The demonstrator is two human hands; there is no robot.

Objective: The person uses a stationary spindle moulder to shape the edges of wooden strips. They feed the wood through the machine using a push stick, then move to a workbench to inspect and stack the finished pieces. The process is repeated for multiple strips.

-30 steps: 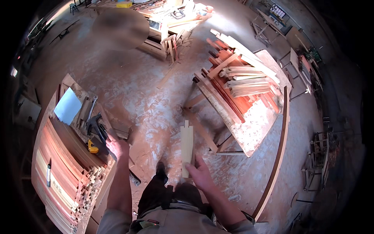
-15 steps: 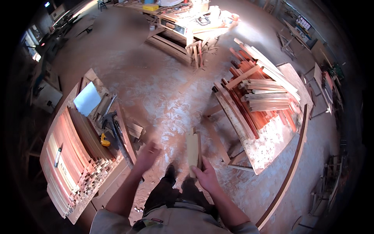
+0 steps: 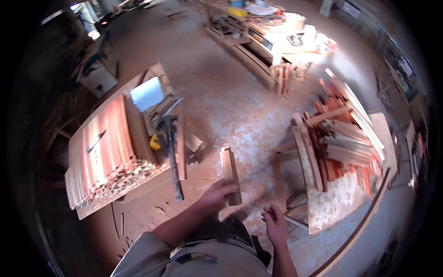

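Observation:
My left hand (image 3: 216, 195) is closed round the lower part of a short wooden block (image 3: 230, 173), holding it upright over the floor in front of me. The block has a small step cut at its upper end. To the right of it, my right hand (image 3: 275, 224) hangs free with loosely bent fingers and nothing in it. Left of the block, a hammer (image 3: 172, 152) lies at the edge of the left table, its dark handle jutting past the side. Near the hammer is a small yellow tool (image 3: 154, 142), too blurred to name.
Reddish wood strips (image 3: 104, 147) cover the left table, with a marker (image 3: 94, 143) and a pale sheet (image 3: 146, 93) on top. A right-hand table (image 3: 334, 203) bears piled sticks (image 3: 348, 143). A long strip (image 3: 355, 235) leans there. Farther off is a cluttered workbench (image 3: 258, 64).
The wooden block has passed from my right hand to my left. My right hand has let go and moved right. The view has turned left, so both tables appear shifted right.

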